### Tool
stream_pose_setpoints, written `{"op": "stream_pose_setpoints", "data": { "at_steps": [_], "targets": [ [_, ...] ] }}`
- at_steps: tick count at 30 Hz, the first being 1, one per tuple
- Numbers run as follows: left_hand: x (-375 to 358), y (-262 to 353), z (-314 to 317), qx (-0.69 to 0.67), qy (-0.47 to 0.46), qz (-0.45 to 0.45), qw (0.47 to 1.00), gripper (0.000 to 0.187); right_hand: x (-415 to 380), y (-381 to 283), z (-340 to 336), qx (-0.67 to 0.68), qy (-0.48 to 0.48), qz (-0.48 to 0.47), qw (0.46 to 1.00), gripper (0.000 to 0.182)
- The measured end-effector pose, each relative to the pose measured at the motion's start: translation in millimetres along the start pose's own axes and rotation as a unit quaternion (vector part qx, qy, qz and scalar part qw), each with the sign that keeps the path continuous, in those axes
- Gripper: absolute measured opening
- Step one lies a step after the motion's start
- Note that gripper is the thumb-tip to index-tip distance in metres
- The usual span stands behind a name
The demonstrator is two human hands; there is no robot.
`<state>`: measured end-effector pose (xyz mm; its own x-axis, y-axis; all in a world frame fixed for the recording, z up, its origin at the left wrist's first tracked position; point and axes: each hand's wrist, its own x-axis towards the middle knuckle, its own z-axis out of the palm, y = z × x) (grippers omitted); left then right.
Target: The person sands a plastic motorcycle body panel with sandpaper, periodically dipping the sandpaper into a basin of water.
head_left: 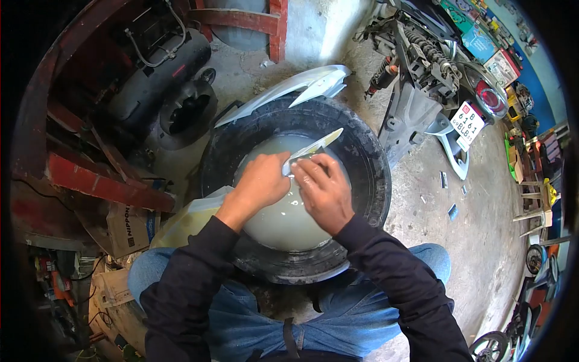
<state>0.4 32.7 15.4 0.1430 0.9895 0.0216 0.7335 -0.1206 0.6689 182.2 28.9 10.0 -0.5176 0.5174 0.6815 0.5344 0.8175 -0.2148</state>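
Over a black rubber tub (371, 175) of cloudy water (295, 226), my left hand (262, 181) is closed around the near end of a narrow, pointed plastic motorcycle body panel (322, 143). The panel is pale with a yellowish face, and its tip points away to the right. My right hand (325, 190) has its fingers bent and pressed together against the panel's middle. Whatever lies under those fingertips is hidden. Across the tub's far rim rests a larger silver-white body panel (289, 90). Another pale yellowish panel (190, 222) leans by the tub's left side.
A partly stripped motorcycle (416, 78) with a licence plate (465, 123) stands at the right rear. Back left are a dark cylindrical tank (163, 75) and a red metal frame (108, 184). A cardboard box (129, 229) sits left of my knee. Shelves and tools line the right wall.
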Motion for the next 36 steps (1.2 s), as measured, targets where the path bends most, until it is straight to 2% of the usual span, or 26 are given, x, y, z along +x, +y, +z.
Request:
{"op": "stream_pose_setpoints", "data": {
  "at_steps": [2,4,8,10,14,17,20,22,24,25,28,30,36],
  "targets": [
    [0,-4,0,0.002,0.016,0.007,1.000,0.030,-1,9,2,-0.022,0.006,0.003,1.000,0.038],
    [1,1,-6,0.018,-0.014,0.009,1.000,0.035,2,7,-2,-0.020,0.000,0.041,0.999,0.046],
    [2,-2,-3,-0.011,0.019,0.011,1.000,0.039,2,2,-1,-0.001,-0.010,0.012,1.000,0.047],
    [3,-1,-8,0.023,-0.036,0.013,0.999,0.040,1,-1,4,0.000,-0.012,0.012,1.000,0.047],
    [1,2,-2,-0.014,-0.023,-0.012,1.000,0.036,-4,-4,4,0.010,-0.016,0.011,1.000,0.045],
    [1,-2,-4,0.007,-0.029,0.007,1.000,0.041,1,13,1,-0.036,0.005,0.035,0.999,0.043],
    [2,-3,3,-0.015,-0.024,0.003,1.000,0.046,-6,-5,8,-0.005,-0.011,0.014,1.000,0.044],
    [3,-3,0,0.004,-0.036,0.012,0.999,0.047,-2,10,-1,0.008,-0.013,0.005,1.000,0.044],
    [2,-1,-4,0.001,-0.044,0.001,0.999,0.048,0,17,-3,-0.044,-0.005,0.043,0.998,0.042],
    [3,1,-4,-0.003,-0.050,-0.008,0.999,0.048,-1,10,-3,-0.042,-0.011,0.023,0.999,0.042],
    [2,-1,-1,-0.004,-0.025,0.002,1.000,0.048,-2,3,-2,0.005,-0.021,0.002,1.000,0.043],
    [2,2,-5,-0.008,-0.024,0.004,1.000,0.047,5,15,-8,-0.038,-0.003,0.042,0.998,0.043],
    [4,1,-5,-0.003,-0.027,0.000,1.000,0.043,2,5,0,-0.007,-0.007,0.022,1.000,0.040]
  ]
}}
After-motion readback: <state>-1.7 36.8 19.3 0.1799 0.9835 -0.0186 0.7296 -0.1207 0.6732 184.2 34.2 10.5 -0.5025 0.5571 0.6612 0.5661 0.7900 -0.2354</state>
